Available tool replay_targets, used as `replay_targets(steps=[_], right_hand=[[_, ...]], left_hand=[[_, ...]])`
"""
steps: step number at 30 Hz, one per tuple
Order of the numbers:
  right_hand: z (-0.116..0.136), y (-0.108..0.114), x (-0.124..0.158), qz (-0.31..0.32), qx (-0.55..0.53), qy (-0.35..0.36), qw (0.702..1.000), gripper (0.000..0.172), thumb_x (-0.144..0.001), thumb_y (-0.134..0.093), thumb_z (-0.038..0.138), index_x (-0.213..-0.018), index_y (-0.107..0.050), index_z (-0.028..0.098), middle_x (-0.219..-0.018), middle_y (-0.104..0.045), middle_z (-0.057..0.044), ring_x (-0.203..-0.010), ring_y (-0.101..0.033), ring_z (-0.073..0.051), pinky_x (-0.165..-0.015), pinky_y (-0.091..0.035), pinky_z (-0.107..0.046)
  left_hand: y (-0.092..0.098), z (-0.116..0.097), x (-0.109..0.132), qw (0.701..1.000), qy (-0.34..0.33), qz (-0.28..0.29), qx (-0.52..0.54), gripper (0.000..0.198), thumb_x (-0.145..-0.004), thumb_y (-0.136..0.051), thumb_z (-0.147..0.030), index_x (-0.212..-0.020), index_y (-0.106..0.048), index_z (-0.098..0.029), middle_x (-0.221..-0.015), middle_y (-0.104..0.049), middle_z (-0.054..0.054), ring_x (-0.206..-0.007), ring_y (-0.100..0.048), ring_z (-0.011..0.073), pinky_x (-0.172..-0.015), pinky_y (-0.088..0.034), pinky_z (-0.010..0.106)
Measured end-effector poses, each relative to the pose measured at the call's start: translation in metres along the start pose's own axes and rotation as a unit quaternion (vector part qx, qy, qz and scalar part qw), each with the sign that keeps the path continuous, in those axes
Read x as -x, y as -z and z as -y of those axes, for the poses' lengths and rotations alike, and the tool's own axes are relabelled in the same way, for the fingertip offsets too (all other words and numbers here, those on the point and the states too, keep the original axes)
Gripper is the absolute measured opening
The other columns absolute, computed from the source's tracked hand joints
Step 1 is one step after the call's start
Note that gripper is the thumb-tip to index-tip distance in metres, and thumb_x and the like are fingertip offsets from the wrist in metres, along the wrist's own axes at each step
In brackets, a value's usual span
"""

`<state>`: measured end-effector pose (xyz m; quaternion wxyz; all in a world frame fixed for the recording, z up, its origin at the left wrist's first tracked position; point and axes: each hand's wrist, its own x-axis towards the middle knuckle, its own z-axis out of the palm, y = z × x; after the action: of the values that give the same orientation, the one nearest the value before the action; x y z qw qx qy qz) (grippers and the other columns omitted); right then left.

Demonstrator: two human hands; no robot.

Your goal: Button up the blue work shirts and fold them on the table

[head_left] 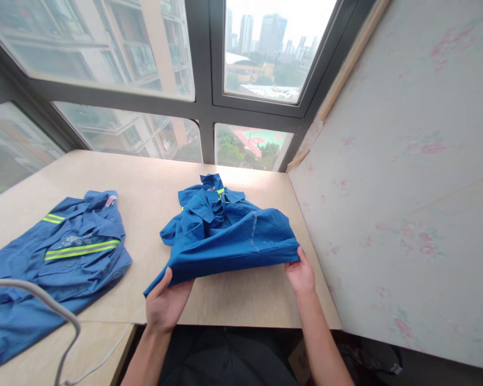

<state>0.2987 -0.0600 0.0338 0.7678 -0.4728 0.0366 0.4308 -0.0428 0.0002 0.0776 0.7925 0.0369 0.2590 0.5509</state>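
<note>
A blue work jacket (229, 236) with yellow-green reflective strips lies bunched on the light wooden tabletop (241, 300) in front of me. Its near edge is lifted and stretched between my hands. My left hand (167, 300) grips the left corner, thumb on top and fingers under the cloth. At the right corner, my right hand (300, 272) pinches the same edge. The far part of the jacket is crumpled toward the window. Fingers of both hands are partly hidden beneath the fabric.
Another blue garment (84, 268) with reflective stripes lies on the left. A grey curved tube (44, 295) and a thin white cable (108, 356) cross the lower left. Framed windows (205, 69) stand behind the table, and a floral-papered wall (406, 177) borders its right side.
</note>
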Motion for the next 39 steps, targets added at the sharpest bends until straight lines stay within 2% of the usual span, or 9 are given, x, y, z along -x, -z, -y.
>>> replay_targets(steps=[8,14,18,21,24,28,32,36,39], right_hand=[[0.068,-0.013,0.072,0.030,0.098,0.347,0.932,0.043,-0.079,-0.072,0.034,-0.120,-0.066,0.024,-0.120,-0.070,-0.005,-0.117,-0.062,-0.027,-0.104,-0.046,-0.051],[0.030,0.044,0.083,0.079,0.342,0.065,0.934,0.047,-0.071,-0.078,0.048,-0.108,-0.070,0.021,-0.103,-0.074,-0.011,-0.099,-0.069,-0.031,-0.085,-0.058,-0.047],[0.016,0.080,0.096,0.141,0.485,-0.224,0.833,0.052,-0.070,-0.070,0.068,-0.080,-0.067,0.017,-0.080,-0.074,-0.012,-0.058,-0.069,-0.022,-0.045,-0.052,-0.029],[0.030,0.086,0.108,0.236,0.527,-0.362,0.732,0.060,-0.073,-0.061,0.075,-0.081,-0.065,0.015,-0.075,-0.074,-0.013,-0.043,-0.063,-0.014,-0.035,-0.037,-0.019],[0.054,0.070,0.106,0.300,0.516,-0.327,0.732,0.059,-0.075,-0.064,0.071,-0.094,-0.068,0.015,-0.078,-0.075,-0.012,-0.046,-0.063,-0.013,-0.040,-0.040,-0.020],[0.070,0.027,0.066,0.253,0.463,-0.059,0.847,0.050,-0.079,-0.069,0.058,-0.108,-0.070,0.018,-0.090,-0.073,-0.010,-0.071,-0.067,-0.018,-0.068,-0.053,-0.031],[0.057,-0.009,0.003,0.141,0.407,0.125,0.894,0.046,-0.075,-0.071,0.052,-0.104,-0.069,0.017,-0.104,-0.072,-0.012,-0.093,-0.065,-0.024,-0.078,-0.053,-0.036],[0.040,-0.027,-0.049,0.089,0.459,0.201,0.861,0.040,-0.072,-0.068,0.045,-0.100,-0.070,0.016,-0.105,-0.072,-0.012,-0.099,-0.064,-0.027,-0.089,-0.050,-0.040],[0.036,-0.037,-0.072,0.112,0.491,0.166,0.848,0.032,-0.071,-0.065,0.037,-0.096,-0.071,0.018,-0.102,-0.073,-0.010,-0.097,-0.065,-0.025,-0.089,-0.051,-0.038]], left_hand=[[-0.010,-0.012,0.018,0.993,-0.036,-0.078,-0.083,0.041,-0.088,-0.057,-0.028,-0.129,-0.064,-0.027,-0.123,-0.070,0.004,-0.125,-0.057,0.0285,-0.113,-0.041,0.046],[0.020,-0.007,0.043,0.922,0.122,-0.154,-0.333,0.029,-0.072,-0.080,-0.026,-0.100,-0.074,-0.021,-0.095,-0.077,0.008,-0.080,-0.074,0.0262,-0.068,-0.061,0.034],[0.031,-0.002,0.069,0.799,0.321,-0.033,-0.508,0.049,-0.076,-0.070,-0.061,-0.076,-0.070,-0.012,-0.071,-0.074,0.016,-0.052,-0.068,0.0196,-0.038,-0.042,0.020],[0.030,-0.009,0.081,0.766,0.356,0.023,-0.534,0.059,-0.077,-0.061,-0.071,-0.087,-0.069,-0.013,-0.066,-0.073,0.014,-0.047,-0.065,0.0172,-0.035,-0.030,0.017],[0.018,-0.019,0.070,0.791,0.258,0.021,-0.554,0.055,-0.074,-0.068,-0.066,-0.091,-0.070,-0.013,-0.064,-0.070,0.009,-0.041,-0.058,0.0134,-0.036,-0.025,0.019],[0.000,-0.024,0.010,0.858,-0.042,-0.101,-0.502,0.045,-0.073,-0.071,-0.052,-0.097,-0.070,-0.014,-0.065,-0.064,0.002,-0.050,-0.056,0.0118,-0.042,-0.035,0.020],[0.003,-0.026,-0.069,0.795,-0.263,-0.210,-0.505,0.038,-0.075,-0.064,-0.033,-0.108,-0.063,-0.015,-0.100,-0.068,0.009,-0.094,-0.065,0.0213,-0.078,-0.052,0.030],[0.017,-0.041,-0.124,0.684,-0.296,-0.283,-0.604,0.050,-0.072,-0.067,-0.028,-0.117,-0.057,-0.011,-0.130,-0.057,0.019,-0.130,-0.048,0.0303,-0.112,-0.034,0.043],[0.021,-0.056,-0.145,0.713,-0.235,-0.301,-0.588,0.061,-0.070,-0.072,-0.035,-0.122,-0.054,-0.009,-0.131,-0.057,0.021,-0.128,-0.050,0.0303,-0.106,-0.040,0.041]])
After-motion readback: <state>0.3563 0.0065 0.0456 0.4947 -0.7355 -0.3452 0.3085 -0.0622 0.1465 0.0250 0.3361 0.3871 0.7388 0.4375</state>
